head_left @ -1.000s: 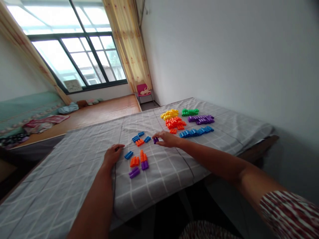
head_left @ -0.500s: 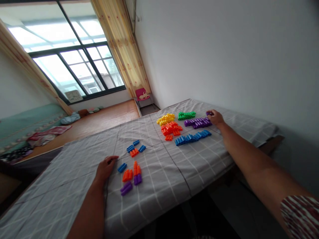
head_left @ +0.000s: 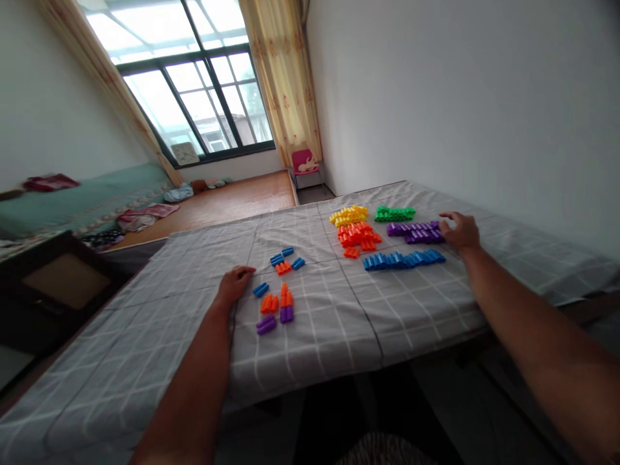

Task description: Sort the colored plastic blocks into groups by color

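Right hand is held at the purple row, thumb and finger parted; the purple piece pinched moments ago is no longer seen, probably added. Left hand, grip unclear, is rested near a blue piece.

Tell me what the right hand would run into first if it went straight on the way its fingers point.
The right hand would most likely meet the right end of the purple row, just beside its fingertips. Whether they touch is unclear from this one view.
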A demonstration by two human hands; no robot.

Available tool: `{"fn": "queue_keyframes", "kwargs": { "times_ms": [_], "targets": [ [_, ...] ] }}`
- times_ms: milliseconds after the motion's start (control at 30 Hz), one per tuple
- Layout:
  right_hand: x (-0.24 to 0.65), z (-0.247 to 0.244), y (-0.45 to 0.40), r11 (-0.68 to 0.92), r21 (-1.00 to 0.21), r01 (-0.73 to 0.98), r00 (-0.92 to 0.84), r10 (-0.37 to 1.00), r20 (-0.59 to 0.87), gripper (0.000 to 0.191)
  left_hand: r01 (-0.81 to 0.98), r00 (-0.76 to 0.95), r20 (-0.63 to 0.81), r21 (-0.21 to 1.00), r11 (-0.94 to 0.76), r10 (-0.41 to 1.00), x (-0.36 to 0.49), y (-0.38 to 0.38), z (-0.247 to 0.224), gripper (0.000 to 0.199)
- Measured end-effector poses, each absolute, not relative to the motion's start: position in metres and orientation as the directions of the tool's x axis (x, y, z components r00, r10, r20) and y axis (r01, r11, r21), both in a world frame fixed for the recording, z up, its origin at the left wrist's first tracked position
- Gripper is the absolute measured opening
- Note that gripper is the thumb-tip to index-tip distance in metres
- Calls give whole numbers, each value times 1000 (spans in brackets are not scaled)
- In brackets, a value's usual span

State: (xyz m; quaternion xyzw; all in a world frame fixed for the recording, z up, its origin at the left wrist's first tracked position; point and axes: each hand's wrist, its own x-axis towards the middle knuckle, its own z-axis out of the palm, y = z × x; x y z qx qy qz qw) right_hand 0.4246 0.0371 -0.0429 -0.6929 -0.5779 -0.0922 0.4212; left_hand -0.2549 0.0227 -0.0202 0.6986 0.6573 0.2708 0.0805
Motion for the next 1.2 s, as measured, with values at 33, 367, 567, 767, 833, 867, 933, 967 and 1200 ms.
{"fn": "queue_keyframes", "kwargs": {
  "times_ms": [33,367,567,767,833,867,933,967,1200],
  "targets": [
    [420,-41,35,-23,-464,885,357,674,647,34,876,-4,278,464,-131,960,-255,23,-22,32],
    [210,9,11,583,-201,787,-269,618,739,30,889,7,285,438,-137,959,-252,27,-27,31],
    [70,-8,19,800,-222,557,-686,594,419,38,880,32,293,445,-166,956,-250,21,-26,31],
    [41,-13,38,721,-232,653,-668,693,272,38,877,31,281,453,-161,959,-251,20,-25,31],
    [49,-8,30,705,-223,673,-662,709,242,31,879,24,272,453,-150,962,-250,21,-26,30],
    [55,-6,24,684,-223,695,-641,729,239,29,881,22,269,450,-146,963,-250,22,-26,30],
    [68,-2,10,633,-225,741,-587,773,240,33,888,24,266,437,-143,964,-249,24,-26,30],
    [75,-1,3,614,-224,757,-569,788,236,35,893,27,265,428,-143,964,-249,24,-26,30],
    [112,6,-25,687,-298,663,-690,715,114,41,916,43,261,374,-142,964,-249,24,-24,31]
  ]
}}
